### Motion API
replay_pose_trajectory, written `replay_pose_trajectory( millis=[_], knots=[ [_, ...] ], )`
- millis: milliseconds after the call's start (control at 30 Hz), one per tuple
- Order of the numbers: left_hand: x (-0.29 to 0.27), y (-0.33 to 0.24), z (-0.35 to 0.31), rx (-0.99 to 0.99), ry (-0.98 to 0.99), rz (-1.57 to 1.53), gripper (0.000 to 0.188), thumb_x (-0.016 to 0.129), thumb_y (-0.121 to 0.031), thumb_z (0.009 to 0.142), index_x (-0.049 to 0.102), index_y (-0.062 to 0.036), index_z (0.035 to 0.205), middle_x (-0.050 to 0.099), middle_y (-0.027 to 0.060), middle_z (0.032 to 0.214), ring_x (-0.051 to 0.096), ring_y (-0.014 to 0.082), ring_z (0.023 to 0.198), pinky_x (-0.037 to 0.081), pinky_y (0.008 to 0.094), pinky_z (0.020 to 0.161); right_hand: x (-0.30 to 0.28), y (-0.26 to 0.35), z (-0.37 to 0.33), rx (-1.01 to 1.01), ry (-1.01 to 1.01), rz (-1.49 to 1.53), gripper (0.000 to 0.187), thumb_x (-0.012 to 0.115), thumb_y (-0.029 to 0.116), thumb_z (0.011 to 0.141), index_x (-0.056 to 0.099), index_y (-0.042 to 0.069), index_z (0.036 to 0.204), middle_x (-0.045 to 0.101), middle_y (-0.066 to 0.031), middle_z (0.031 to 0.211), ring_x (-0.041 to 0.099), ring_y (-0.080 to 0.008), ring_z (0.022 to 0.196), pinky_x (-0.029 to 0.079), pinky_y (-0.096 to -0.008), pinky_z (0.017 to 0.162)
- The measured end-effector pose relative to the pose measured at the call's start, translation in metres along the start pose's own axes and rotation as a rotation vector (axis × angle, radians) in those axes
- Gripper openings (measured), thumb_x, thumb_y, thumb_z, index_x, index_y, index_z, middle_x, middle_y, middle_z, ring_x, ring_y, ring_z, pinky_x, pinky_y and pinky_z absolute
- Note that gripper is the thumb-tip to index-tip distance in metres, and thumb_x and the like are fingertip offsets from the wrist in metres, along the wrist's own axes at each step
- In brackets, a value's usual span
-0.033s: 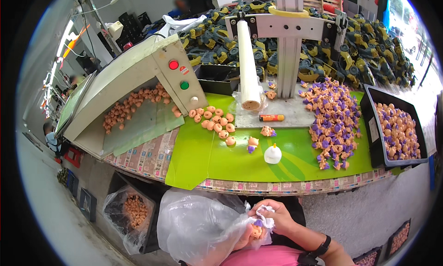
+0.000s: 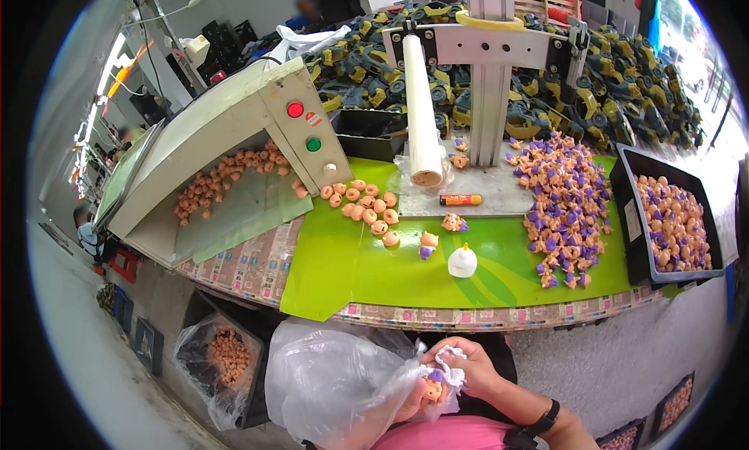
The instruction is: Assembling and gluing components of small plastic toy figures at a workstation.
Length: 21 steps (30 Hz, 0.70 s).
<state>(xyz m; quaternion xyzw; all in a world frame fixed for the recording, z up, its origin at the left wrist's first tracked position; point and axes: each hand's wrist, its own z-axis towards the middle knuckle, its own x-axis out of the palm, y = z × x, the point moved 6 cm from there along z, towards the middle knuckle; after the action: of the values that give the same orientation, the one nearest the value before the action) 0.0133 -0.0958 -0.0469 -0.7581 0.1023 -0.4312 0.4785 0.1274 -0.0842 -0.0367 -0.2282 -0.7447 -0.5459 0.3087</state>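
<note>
Low at the front, over my lap, my left hand is closed around a small peach-and-purple toy figure. Part of that hand disappears behind a clear plastic bag. My right hand pinches a crumpled white cloth against the figure, its fingers bent. On the green mat beyond my hands stand a white squeeze bottle with a yellow tip and a loose toy figure. Another figure lies just behind them.
A beige machine with peach toy heads inside stands left; more heads lie beside it. A press and glue-stick-like tube are central. Rightward come a figure pile and black crate. A bag-lined bin sits lower left.
</note>
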Motion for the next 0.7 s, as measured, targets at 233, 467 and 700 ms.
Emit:
replay_pose_trajectory(
  millis=[233,467,700],
  knots=[
    [-0.003,-0.001,-0.003,-0.096,0.019,-0.019,0.045,0.06,-0.049,0.085,0.052,-0.0055,0.096,0.051,-0.0022,0.083,0.043,0.0064,0.07,0.037,0.022,0.062,0.003,0.028,-0.018,-0.167,-0.045,-0.352,0.027,0.051,0.008,0.091,0.056,0.001,0.117,0.059,-0.0083,0.116,0.056,-0.0173,0.104,0.043,-0.0298,0.091],
    [0.013,-0.003,-0.002,-0.124,0.028,0.179,0.049,0.061,-0.051,0.083,0.054,-0.0043,0.095,0.051,-0.0023,0.079,0.045,0.0055,0.069,0.038,0.0215,0.061,0.028,0.025,-0.019,-0.198,0.169,-0.704,0.025,0.051,0.015,0.093,0.06,0.0,0.112,0.064,-0.0095,0.108,0.058,-0.0171,0.102,0.044,-0.0304,0.09],
    [0.024,-0.03,0.003,0.042,-0.112,0.426,0.034,0.072,-0.031,0.08,0.055,-0.0037,0.091,0.05,-0.0031,0.076,0.045,0.0043,0.069,0.039,0.0201,0.06,-0.006,0.013,-0.009,-0.039,-0.053,0.157,0.025,0.052,0.019,0.094,0.056,-0.001,0.108,0.056,-0.0199,0.119,0.057,-0.0277,0.108,0.047,-0.0409,0.092]
  ],
)
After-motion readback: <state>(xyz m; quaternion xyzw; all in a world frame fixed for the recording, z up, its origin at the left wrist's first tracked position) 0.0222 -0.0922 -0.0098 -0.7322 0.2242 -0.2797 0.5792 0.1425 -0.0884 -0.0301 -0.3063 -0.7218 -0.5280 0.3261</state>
